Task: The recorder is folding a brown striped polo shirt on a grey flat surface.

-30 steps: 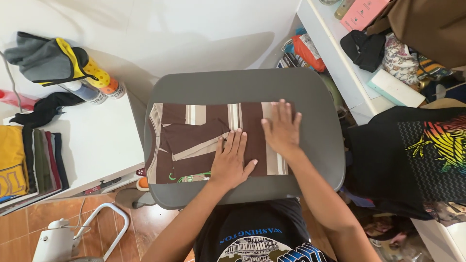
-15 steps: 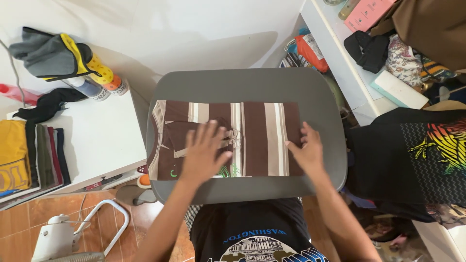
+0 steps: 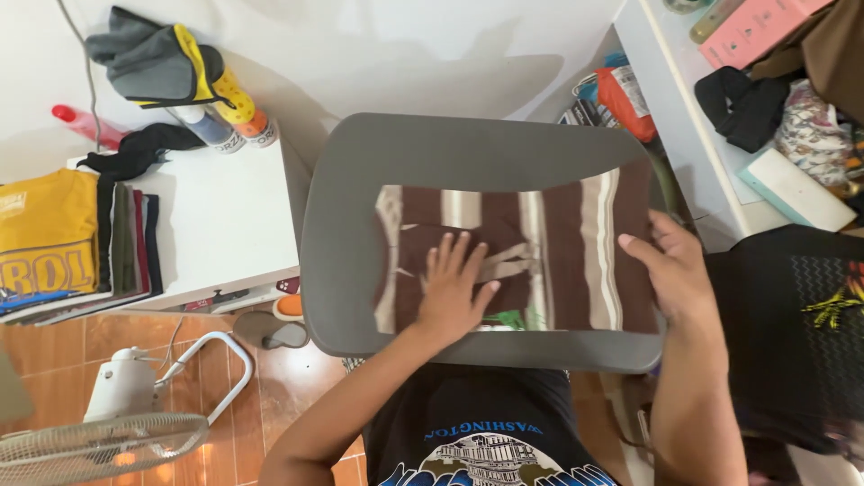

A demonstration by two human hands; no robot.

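Grey ironing board [image 3: 360, 234] fills the middle, a brown striped shirt [image 3: 558, 243] spread across it. Left hand [image 3: 450, 292] presses flat and open on the folded part; right hand [image 3: 675, 270] pinches the shirt's right edge. Folded clothes [image 3: 54, 238] stack on the white counter [image 3: 220, 225].

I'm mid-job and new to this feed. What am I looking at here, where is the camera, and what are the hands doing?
There is no machine here: a person works with two bare hands. The single camera sits on their head and looks down. A brown striped garment lies on a grey board. The left hand presses flat on the cloth; the right hand grips its right edge. At the left, a white table carries a stack of folded clothes and spray cans. A white fan stands on the tiled floor.
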